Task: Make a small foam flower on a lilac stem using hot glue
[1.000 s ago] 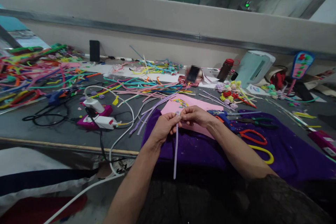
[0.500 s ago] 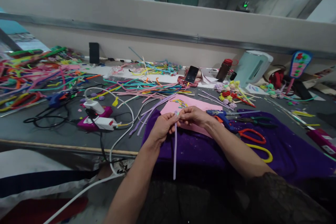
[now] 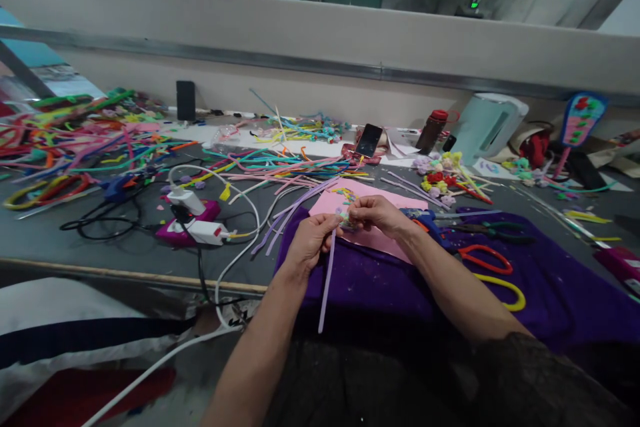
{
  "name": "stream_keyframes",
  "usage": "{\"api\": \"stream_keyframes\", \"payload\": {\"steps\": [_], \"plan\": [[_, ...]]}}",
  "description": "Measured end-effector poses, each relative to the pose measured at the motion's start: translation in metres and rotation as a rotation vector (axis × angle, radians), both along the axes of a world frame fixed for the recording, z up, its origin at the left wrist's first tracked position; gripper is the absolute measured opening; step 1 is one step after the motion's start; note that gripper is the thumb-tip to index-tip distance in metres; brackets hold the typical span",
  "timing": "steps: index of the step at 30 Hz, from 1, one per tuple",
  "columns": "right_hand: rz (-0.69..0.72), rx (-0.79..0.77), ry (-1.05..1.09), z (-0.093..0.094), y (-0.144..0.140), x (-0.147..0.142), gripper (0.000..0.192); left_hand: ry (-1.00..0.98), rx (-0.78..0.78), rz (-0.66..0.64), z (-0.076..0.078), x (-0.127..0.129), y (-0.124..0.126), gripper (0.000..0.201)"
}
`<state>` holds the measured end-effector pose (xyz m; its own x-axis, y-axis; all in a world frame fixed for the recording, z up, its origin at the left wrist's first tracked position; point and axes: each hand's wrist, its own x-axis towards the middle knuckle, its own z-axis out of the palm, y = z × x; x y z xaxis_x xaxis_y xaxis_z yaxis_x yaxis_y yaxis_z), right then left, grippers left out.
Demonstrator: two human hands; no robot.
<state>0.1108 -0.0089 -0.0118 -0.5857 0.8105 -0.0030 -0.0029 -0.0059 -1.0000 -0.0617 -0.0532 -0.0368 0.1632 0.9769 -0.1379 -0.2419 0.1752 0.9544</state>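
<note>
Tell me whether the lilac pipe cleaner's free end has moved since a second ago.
Yes. The pipe cleaner now slants, its lower end swung leftward over the purple cloth; earlier it hung straight down.

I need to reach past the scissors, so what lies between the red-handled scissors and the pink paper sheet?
In the head view, a blue glue gun lies on the purple cloth between the pink paper sheet and the red-handled scissors.

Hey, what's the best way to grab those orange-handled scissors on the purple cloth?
Take the orange-handled scissors by the handle loop, coming from above on the right hand side. They lie flat on the purple cloth, loop open and clear of the yellow loop.
</note>
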Motion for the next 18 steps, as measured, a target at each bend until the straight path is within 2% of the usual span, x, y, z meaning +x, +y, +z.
{"api": "stream_keyframes", "payload": {"steps": [8, 18], "plan": [[-0.011, 0.107, -0.046, -0.0023, -0.0042, -0.0064, 0.024, 0.031, 0.002, -0.018, 0.0013, -0.0007, -0.0002, 0.031], [0.126, 0.159, -0.026, 0.0002, -0.0047, -0.0042, 0.022, 0.046, 0.01, -0.083, 0.0057, -0.0001, -0.0001, 0.028]]}}
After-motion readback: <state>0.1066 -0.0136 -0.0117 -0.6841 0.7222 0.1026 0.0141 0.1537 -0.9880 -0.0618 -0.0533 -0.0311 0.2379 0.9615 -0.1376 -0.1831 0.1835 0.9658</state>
